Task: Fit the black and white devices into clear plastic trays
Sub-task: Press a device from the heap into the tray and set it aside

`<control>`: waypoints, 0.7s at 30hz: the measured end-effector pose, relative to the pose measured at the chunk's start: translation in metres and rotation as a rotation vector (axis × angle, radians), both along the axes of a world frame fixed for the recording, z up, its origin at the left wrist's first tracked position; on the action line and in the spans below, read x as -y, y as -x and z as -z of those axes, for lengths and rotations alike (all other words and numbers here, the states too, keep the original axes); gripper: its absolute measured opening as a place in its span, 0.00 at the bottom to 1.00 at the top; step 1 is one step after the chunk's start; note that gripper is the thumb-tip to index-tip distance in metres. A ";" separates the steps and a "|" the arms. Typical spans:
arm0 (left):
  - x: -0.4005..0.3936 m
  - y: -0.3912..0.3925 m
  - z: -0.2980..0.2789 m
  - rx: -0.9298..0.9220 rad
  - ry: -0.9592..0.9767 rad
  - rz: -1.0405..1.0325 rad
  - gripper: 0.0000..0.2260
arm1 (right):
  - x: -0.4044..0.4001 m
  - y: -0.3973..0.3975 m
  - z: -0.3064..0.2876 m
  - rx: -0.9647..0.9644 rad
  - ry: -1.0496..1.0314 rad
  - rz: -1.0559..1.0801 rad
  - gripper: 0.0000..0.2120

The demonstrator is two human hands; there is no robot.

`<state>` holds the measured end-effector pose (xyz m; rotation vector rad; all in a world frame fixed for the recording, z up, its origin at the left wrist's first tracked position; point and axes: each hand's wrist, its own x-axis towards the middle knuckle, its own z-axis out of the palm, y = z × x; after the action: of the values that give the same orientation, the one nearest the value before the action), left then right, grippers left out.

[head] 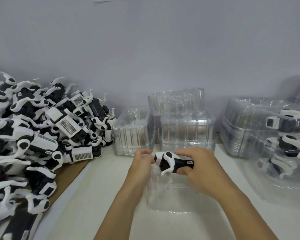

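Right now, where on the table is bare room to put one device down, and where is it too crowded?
Bare white table shows between the device pile and the left hand, and in front of the clear tray between the forearms. Crowded: the left side under the pile, the back row of empty trays, and the right with filled trays.

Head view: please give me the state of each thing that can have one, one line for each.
left hand: curled on the white end of the held device.
right hand: grips the held device's black body.
held device: lifted, lying sideways above the clear tray.
clear tray: on the table under the hands, empty.
device pile: loose, unpacked, at left.
empty trays: stacked at the wall.
packed trays: filled, at right.
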<state>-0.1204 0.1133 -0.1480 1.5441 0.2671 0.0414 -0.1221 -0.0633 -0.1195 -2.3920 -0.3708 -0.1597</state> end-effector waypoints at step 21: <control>0.002 0.004 -0.005 0.025 0.102 0.068 0.08 | -0.011 0.000 0.004 -0.007 -0.079 0.039 0.17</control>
<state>-0.1241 0.1113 -0.1435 1.4493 0.1933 -0.0062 -0.1221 -0.0519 -0.1240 -2.3226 -0.3092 -0.1801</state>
